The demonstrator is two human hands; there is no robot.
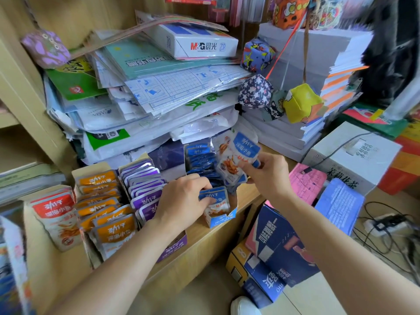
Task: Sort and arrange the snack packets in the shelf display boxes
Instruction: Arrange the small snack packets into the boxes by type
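Four display boxes stand in a row on the wooden shelf: red packets at the left, then orange packets, purple packets and a blue box at the right. My left hand reaches over the purple box and grips the front blue packets in the blue box. My right hand holds a small stack of blue-and-white packets upright above the blue box's far end. More blue packets stand in the back of that box.
A tall pile of plastic-wrapped paper and book covers rises right behind the boxes. Fabric cubes hang at the right beside paper stacks. A white carton, pink and blue sheets, dark blue cartons and cables lie to the right and below.
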